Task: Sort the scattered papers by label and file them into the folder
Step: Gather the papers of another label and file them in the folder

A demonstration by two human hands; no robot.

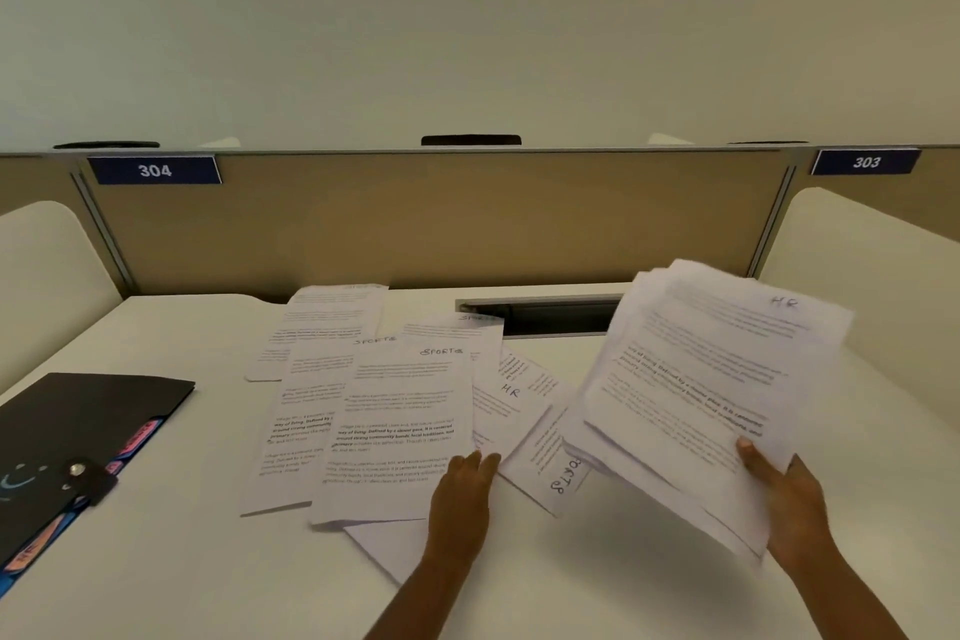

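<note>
Step in hand looks like sorting: collecting the HR sheets, nothing filed yet.

Right hand (784, 494) holds a raised stack of papers (711, 379) over the desk's right side. The thumb is on top at the stack's near edge and the fingers are hidden underneath, closed on it. Top sheet is marked "HR" in handwriting. The stack is fanned and uneven, with thin white printed sheets whose edges are out of line.

Left hand (462, 489) is flat on the loose papers (400, 411) mid-desk. Its fingers (470, 460) are extended and open, gripping nothing, with the tips at the edge of a sheet marked "SPORTS" (440, 351). Just beyond the fingertips, a sheet marked "HR" (511, 392) lies half buried in the overlap.

The loose sheets overlap at mixed angles, and one is turned sideways. Labels are handwritten at the top corners.

Folder (78, 437) sits closed at the desk's left edge. It is black and matte, with a snap-button strap and coloured tabs poking out the side.

Next move, my guess: slide or pinch out that buried HR sheet without dragging its neighbours. The paper is thin and slick, so a fingertip peel at a corner should lift it. The held stack will need squaring before it goes behind a tab.
</note>
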